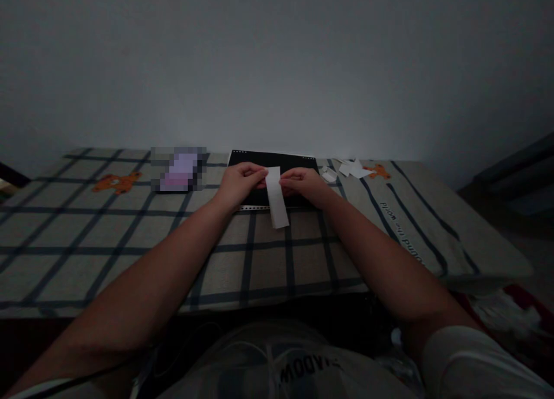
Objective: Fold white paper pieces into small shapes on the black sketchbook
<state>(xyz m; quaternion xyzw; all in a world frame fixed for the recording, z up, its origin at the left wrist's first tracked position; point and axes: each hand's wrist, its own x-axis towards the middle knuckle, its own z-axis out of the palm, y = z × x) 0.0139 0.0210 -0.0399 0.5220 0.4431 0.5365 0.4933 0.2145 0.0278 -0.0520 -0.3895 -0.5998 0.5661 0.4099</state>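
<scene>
Between my two hands hangs a narrow strip of white paper (277, 200), its lower end reaching past the near edge of a black pad (268, 158). The thumb and fingers of my left hand (241, 182) pinch the strip's upper left edge. On the opposite edge, slightly lower, my right hand (307, 184) pinches it with closed fingertips. The pad has punched holes along its edges and lies on the table under both hands, which partly cover it.
A checked cloth (225, 272) with printed bears covers the table. Left of the pad lies a blurred-out phone-like object (179, 171). White paper scraps (355, 168) and a small folded paper piece (329, 174) lie to the right. A plain wall (277, 64) stands behind.
</scene>
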